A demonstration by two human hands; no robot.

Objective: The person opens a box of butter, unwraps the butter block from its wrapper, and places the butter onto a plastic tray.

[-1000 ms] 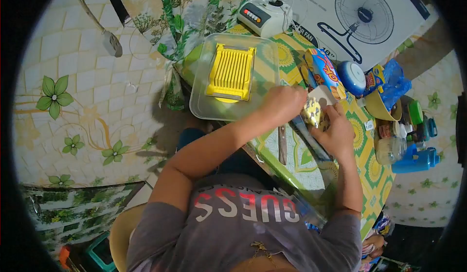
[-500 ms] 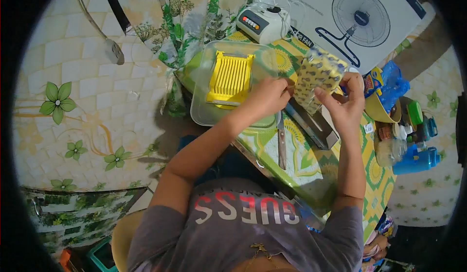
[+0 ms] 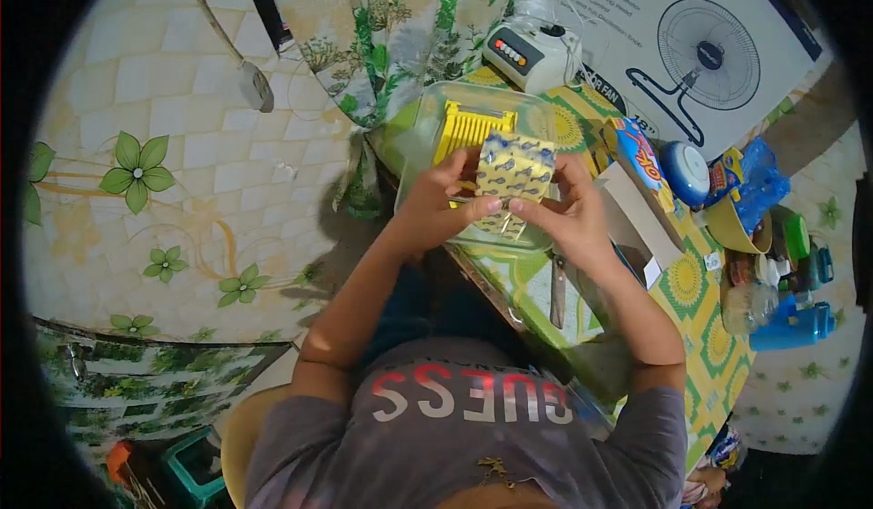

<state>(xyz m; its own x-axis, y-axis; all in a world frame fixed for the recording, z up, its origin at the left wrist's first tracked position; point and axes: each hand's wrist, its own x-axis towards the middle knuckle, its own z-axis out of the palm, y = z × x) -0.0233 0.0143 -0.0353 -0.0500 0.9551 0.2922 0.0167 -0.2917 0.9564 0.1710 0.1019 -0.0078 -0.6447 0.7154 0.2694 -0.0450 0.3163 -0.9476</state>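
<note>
One camera gives the whole view. It sits on the person's head and faces forward and steeply down, so the grey shirt (image 3: 473,445) is quite near, at 6 o'clock. The left hand (image 3: 436,207) is farther off, just from the centre toward 12 o'clock, and the right hand (image 3: 575,222) toward 3 o'clock. The desk (image 3: 705,304) lies slantwise from 12 to 4 o'clock, and the fan box (image 3: 637,50) is more distant, at 2 o'clock. The lens is wide, with dark, rounded corners.

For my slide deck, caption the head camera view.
Both hands hold a patterned yellow packet over a clear plastic container.
</note>
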